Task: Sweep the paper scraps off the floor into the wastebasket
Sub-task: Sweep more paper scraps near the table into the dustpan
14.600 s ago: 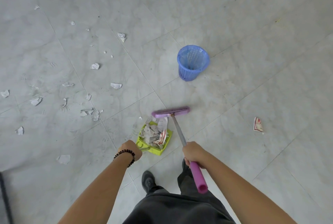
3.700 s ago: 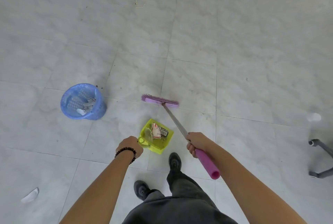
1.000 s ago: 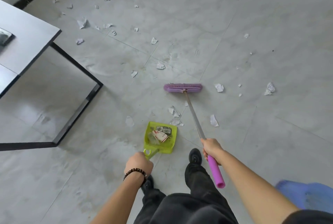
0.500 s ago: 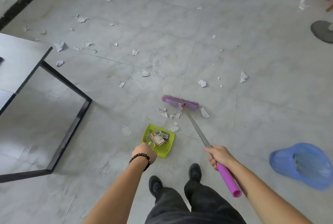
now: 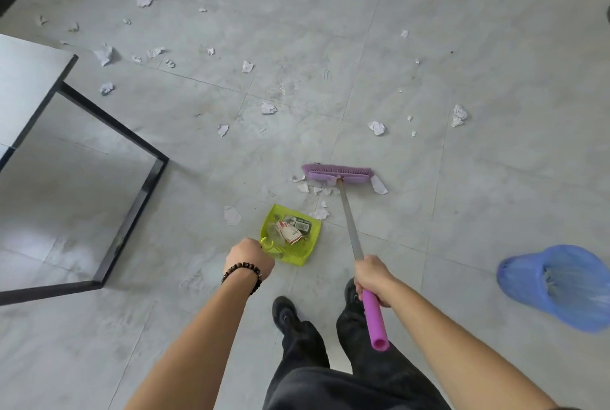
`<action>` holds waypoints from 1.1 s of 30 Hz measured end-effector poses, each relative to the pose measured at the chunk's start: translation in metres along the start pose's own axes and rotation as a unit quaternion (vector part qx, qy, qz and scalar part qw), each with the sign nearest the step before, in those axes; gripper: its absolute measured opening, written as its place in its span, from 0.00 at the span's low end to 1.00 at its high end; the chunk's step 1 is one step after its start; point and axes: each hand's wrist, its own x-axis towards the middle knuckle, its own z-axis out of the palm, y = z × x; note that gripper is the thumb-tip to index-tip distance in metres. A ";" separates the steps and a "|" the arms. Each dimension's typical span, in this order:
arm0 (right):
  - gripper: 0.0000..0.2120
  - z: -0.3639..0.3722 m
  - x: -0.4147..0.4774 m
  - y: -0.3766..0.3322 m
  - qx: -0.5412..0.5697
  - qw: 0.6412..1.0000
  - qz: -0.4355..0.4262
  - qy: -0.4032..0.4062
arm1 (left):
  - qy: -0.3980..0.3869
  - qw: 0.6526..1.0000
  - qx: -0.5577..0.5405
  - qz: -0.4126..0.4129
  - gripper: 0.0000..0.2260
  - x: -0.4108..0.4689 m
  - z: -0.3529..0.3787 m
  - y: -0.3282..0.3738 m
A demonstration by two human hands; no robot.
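At the left edge a table frame (image 5: 132,198) stands on the floor (image 5: 495,112), with scraps (image 5: 267,107) strewn beyond it toward the far edge. The left hand (image 5: 249,257) is closed around the handle of the dustpan (image 5: 292,234), which lies flat on the floor just ahead of it, mouth facing away from the person and already holding some litter. One flat scrap sits just left of the pan; a small cluster lies between its mouth and the broom head (image 5: 336,173). The right hand (image 5: 373,279) is wrapped around the broom (image 5: 350,224), whose long axis runs from that hand forward and slightly left, its head set crosswise beyond the cluster. So the nearest scraps lie between head and pan, and a pull toward the person would likely carry them in. The wastebasket (image 5: 561,284) lies well to the right, nearer the right hand, blurred
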 end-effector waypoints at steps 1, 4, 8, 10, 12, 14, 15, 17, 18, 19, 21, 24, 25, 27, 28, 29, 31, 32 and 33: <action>0.16 0.005 -0.011 0.010 0.003 1.000 0.013 -0.018 | -0.001 1.000 0.001 0.001 0.08 -0.001 0.000 0.002; 0.11 0.002 -0.043 0.025 0.037 0.996 0.041 -0.064 | 0.000 1.000 0.005 0.003 0.09 -0.003 -0.002 0.010; 0.12 -0.045 -0.076 0.010 0.122 0.980 0.100 -0.124 | 0.000 1.000 0.004 0.011 0.09 -0.010 0.000 0.020; 0.10 -0.070 -0.085 0.001 0.167 0.969 0.114 -0.144 | 0.000 1.000 0.000 0.011 0.10 -0.014 0.002 0.021; 0.08 -0.081 -0.090 -0.003 0.209 0.958 0.116 -0.157 | -0.002 1.000 0.005 0.006 0.10 -0.017 0.004 0.020; 0.08 -0.081 -0.091 -0.005 0.252 0.948 0.107 -0.164 | -0.004 1.000 0.009 -0.001 0.08 -0.020 0.002 0.016; 0.08 -0.078 -0.091 -0.007 0.271 0.944 0.098 -0.163 | -0.004 1.000 0.009 -0.004 0.07 -0.021 0.001 0.013; 0.09 -0.070 -0.086 -0.012 0.282 0.943 0.078 -0.158 | -0.006 1.000 0.013 -0.008 0.07 -0.020 -0.002 0.005; 0.09 -0.065 -0.084 -0.015 0.276 0.947 0.068 -0.152 | -0.009 1.000 0.015 -0.009 0.07 -0.020 -0.005 0.000; 0.09 -0.060 -0.081 -0.018 0.266 0.952 0.055 -0.141 | -0.012 1.000 0.017 -0.008 0.06 -0.019 -0.007 -0.004; 0.09 -0.053 -0.074 -0.018 0.247 0.963 0.022 -0.105 | -0.018 1.000 0.017 -0.001 0.06 -0.016 -0.011 -0.014; 0.09 -0.051 -0.064 -0.011 0.222 0.973 -0.026 -0.055 | -0.020 0.999 0.041 0.017 0.06 -0.015 -0.011 -0.025; 0.09 -0.053 -0.060 -0.008 0.213 0.976 -0.037 -0.040 | -0.021 0.998 0.055 0.024 0.06 -0.016 -0.009 -0.028; 0.07 -0.063 -0.050 -0.003 0.194 0.980 -0.053 -0.007 | -0.026 0.996 0.077 0.035 0.05 -0.019 -0.003 -0.030; 0.06 -0.069 -0.044 -0.001 0.187 0.981 -0.054 0.008 | -0.027 0.995 0.083 0.040 0.06 -0.020 0.000 -0.030; 0.05 -0.076 -0.038 0.000 0.183 0.982 -0.051 0.022 | -0.027 0.995 0.085 0.042 0.07 -0.021 0.004 -0.030; 0.05 -0.086 -0.027 0.002 0.178 0.983 -0.035 0.041 | -0.026 0.996 0.077 0.041 0.11 -0.022 0.010 -0.031; 0.06 -0.090 -0.022 0.005 0.175 0.983 -0.025 0.044 | -0.027 0.996 0.071 0.040 0.13 -0.024 0.014 -0.031; 0.06 -0.091 -0.019 0.007 0.172 0.984 -0.015 0.045 | -0.028 0.997 0.068 0.039 0.14 -0.026 0.019 -0.031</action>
